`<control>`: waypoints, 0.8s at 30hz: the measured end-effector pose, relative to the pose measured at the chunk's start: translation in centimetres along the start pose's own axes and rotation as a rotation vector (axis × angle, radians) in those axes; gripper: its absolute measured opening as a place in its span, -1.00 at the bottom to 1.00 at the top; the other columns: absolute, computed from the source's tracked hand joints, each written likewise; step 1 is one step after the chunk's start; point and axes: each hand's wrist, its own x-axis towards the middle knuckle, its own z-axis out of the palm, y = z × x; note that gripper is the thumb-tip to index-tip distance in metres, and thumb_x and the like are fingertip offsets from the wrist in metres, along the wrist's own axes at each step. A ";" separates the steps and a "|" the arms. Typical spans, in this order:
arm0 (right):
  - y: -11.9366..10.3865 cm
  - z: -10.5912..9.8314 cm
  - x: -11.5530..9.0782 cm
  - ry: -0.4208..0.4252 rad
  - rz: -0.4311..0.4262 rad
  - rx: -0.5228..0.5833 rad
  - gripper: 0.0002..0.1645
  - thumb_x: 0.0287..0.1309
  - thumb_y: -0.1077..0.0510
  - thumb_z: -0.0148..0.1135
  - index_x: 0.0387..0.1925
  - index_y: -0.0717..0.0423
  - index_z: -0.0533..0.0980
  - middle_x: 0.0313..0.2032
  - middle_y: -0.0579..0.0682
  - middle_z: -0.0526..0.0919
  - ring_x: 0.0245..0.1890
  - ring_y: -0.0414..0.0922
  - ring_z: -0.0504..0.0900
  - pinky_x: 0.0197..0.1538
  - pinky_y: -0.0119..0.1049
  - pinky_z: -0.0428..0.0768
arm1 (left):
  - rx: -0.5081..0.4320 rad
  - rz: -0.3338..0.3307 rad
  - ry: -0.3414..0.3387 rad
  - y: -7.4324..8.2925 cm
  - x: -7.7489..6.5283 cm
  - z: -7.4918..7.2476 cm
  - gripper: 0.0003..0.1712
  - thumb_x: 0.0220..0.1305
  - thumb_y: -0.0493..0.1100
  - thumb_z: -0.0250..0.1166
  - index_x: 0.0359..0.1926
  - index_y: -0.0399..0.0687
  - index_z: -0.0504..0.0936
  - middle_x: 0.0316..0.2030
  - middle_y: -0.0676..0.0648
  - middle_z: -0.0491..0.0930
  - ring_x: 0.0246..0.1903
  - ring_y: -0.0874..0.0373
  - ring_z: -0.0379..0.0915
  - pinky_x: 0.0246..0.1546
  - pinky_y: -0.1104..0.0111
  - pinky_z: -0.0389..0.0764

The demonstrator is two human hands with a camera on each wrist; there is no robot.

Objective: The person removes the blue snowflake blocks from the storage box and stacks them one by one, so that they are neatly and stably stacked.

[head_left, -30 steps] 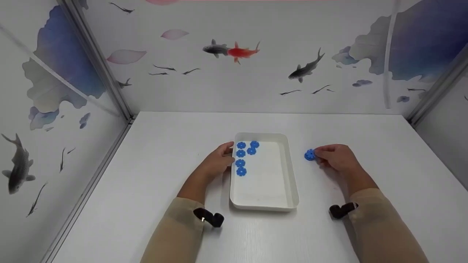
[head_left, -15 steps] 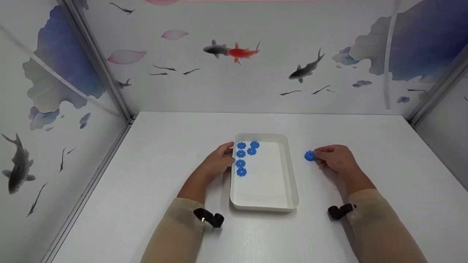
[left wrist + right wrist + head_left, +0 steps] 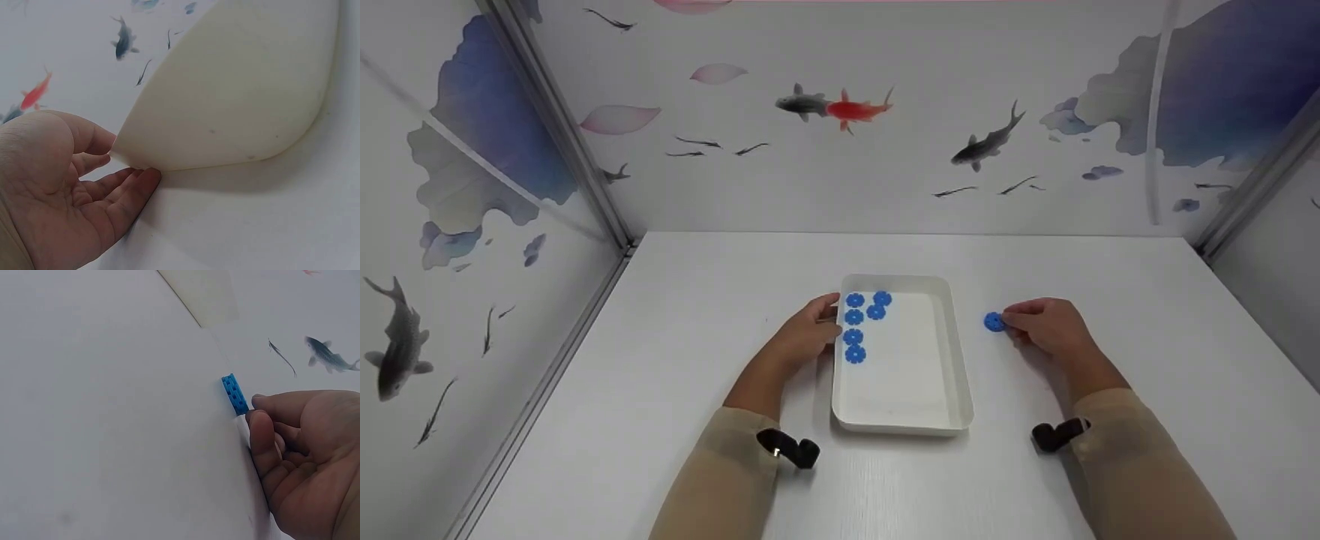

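On the table stands a shallow white tray (image 3: pixel 904 382). Several blue notched plastic discs, snowflake-like, lie inside it along the left and far part, one of them a disc (image 3: pixel 855 353) nearest the front. My left hand (image 3: pixel 808 330) holds the tray's left side; in the left wrist view its fingertips (image 3: pixel 147 180) are at the edge of the tray wall (image 3: pixel 236 101). Right of the tray, my right hand (image 3: pixel 1050 322) pinches a small stack of blue discs (image 3: pixel 235 395) between thumb and fingers. That stack shows edge-on, close over the table; the fingers hide part of it.
White panels printed with fish and lilies close off the back wall (image 3: pixel 720 187) and both sides. The white table (image 3: pixel 675 337) extends around the tray. Black wrist cameras sit on both sleeves, the right camera (image 3: pixel 1059 435) to the right of the tray.
The blue discs in the right hand sat staggered a second ago and now line up as one stack. That hand shifted very slightly; the left hand and tray stayed put.
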 end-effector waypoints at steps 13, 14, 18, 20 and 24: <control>-2.8 0.7 -1.4 -0.013 -0.018 0.150 -0.34 0.43 -0.27 0.32 0.30 0.07 0.58 0.12 0.12 0.63 -0.03 -0.06 0.63 -0.01 -0.46 0.72 | 0.012 -0.022 0.001 -0.1 0.3 0.0 -0.23 0.50 -0.10 0.21 0.64 0.41 0.25 0.58 0.06 0.37 0.53 0.01 0.39 0.56 -0.03 0.43; -3.4 1.0 -1.8 -0.016 -0.041 0.180 -0.36 0.43 -0.25 0.33 0.28 0.09 0.59 0.11 0.13 0.63 -0.06 -0.07 0.64 -0.01 -0.45 0.72 | 0.011 -0.021 -0.002 -0.1 0.3 0.0 -0.23 0.50 -0.10 0.21 0.64 0.41 0.25 0.57 0.06 0.37 0.52 0.01 0.40 0.56 -0.03 0.44; -6.3 2.3 -3.6 -0.016 -0.124 0.256 -0.45 0.40 -0.19 0.38 0.17 0.11 0.64 -0.05 0.06 0.68 -0.22 -0.11 0.64 -0.09 -0.41 0.73 | 0.008 -0.014 -0.005 -0.2 0.3 0.0 -0.22 0.50 -0.11 0.21 0.64 0.38 0.24 0.55 0.04 0.39 0.48 0.01 0.43 0.54 -0.02 0.46; -7.4 3.0 -4.4 -0.028 -0.164 0.274 -0.50 0.40 -0.15 0.40 0.11 0.13 0.65 -0.15 0.00 0.69 -0.28 -0.12 0.63 -0.14 -0.39 0.73 | 0.010 -0.014 -0.005 -0.2 0.3 -0.1 -0.22 0.50 -0.10 0.21 0.65 0.38 0.24 0.55 0.05 0.40 0.48 0.02 0.44 0.54 -0.02 0.46; -9.4 4.3 -5.8 -0.069 -0.218 0.299 -0.55 0.39 -0.11 0.42 0.07 0.14 0.67 -0.21 -0.01 0.69 -0.29 -0.10 0.62 -0.17 -0.37 0.73 | 0.003 -0.015 -0.006 -0.2 0.3 -0.1 -0.22 0.50 -0.10 0.22 0.65 0.38 0.24 0.55 0.05 0.40 0.50 0.01 0.42 0.56 -0.04 0.42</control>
